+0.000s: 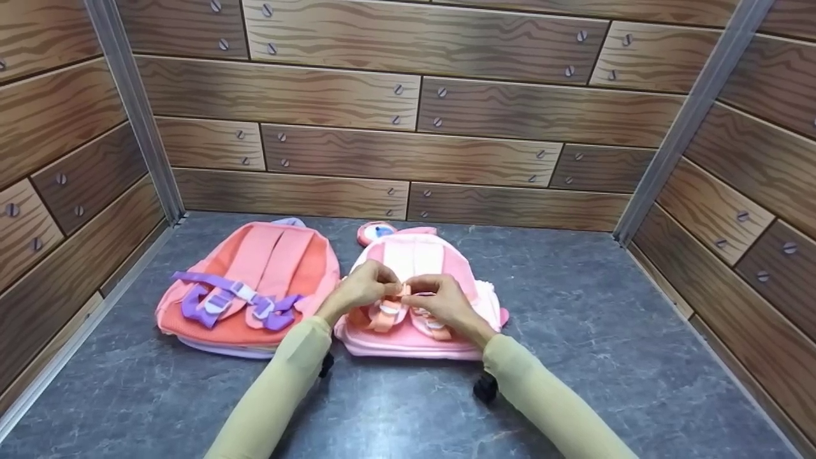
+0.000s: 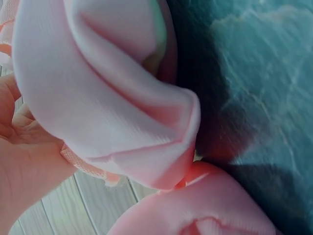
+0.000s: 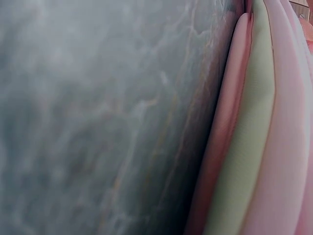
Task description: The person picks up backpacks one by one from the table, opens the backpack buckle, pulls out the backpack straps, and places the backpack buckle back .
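A pink backpack (image 1: 414, 347) lies on the tabletop with its shoulder-strap side up. Over its middle, my left hand (image 1: 366, 285) and right hand (image 1: 446, 301) meet, fingertips close together. Between them they pinch an orange strap (image 1: 406, 291); the fingers hide much of it, and I cannot tell whether a buckle is in their grip. More orange webbing (image 1: 384, 319) with pale buckles lies just below. In the left wrist view, pink fabric (image 2: 112, 98) fills the middle and partly covers the left hand (image 2: 34, 156). The right wrist view shows the backpack's layered side (image 3: 249, 127), no hand.
Left of it lies a coral backpack (image 1: 255, 331) with purple straps (image 1: 207, 312) joined across by a white buckle (image 1: 243, 291). A round eye-like piece (image 1: 376, 233) sticks out behind the pink backpack. Wood-patterned walls (image 1: 414, 153) surround the grey marbled tabletop (image 1: 605, 357).
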Motion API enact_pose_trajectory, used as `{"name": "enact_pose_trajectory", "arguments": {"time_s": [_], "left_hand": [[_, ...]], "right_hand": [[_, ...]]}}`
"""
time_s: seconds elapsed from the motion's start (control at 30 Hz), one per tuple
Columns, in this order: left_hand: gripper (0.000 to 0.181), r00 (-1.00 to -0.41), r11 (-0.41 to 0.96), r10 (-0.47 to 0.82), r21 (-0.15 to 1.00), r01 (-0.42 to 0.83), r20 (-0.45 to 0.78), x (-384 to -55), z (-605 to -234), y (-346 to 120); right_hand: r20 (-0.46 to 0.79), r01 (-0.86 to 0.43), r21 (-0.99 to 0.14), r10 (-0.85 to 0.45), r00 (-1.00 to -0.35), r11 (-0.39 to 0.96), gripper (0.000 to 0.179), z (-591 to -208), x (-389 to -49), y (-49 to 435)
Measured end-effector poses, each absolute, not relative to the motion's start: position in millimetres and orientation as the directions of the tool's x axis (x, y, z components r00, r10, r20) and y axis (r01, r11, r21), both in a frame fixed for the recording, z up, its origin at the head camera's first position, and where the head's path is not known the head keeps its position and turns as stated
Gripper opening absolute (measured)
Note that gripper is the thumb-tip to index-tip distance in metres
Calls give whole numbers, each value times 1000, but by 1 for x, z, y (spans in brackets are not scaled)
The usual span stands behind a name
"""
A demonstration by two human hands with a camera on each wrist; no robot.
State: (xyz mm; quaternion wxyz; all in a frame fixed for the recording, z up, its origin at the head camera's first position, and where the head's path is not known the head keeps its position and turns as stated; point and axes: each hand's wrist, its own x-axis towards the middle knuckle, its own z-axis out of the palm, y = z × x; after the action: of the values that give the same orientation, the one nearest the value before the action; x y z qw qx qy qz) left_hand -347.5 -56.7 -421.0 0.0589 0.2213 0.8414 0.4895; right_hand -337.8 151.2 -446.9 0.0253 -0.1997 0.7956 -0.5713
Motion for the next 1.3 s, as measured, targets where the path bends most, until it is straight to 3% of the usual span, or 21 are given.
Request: {"name": "enact_pose_trajectory", "arguments": {"time_s": [0.17,0.4,0.63,1.3], "left_hand": [[13,-900,480,409,802,355,153,-346,-420,-58],[15,-927,457,365,851,260,87,-345,-420,-67],[14,-909,485,386,803,345,158,-346,-420,-65],[14,-891,443,421,818,367,171,-348,-424,-58]], "right_hand": [[187,-291,-913,-339,-922,286,30,-448,-338,153],[174,-276,-915,-328,-928,295,28,-447,-338,152],[195,-300,-907,-338,-921,295,28,-446,-338,151],[194,-299,-904,-330,-924,306,27,-447,-338,150]]}}
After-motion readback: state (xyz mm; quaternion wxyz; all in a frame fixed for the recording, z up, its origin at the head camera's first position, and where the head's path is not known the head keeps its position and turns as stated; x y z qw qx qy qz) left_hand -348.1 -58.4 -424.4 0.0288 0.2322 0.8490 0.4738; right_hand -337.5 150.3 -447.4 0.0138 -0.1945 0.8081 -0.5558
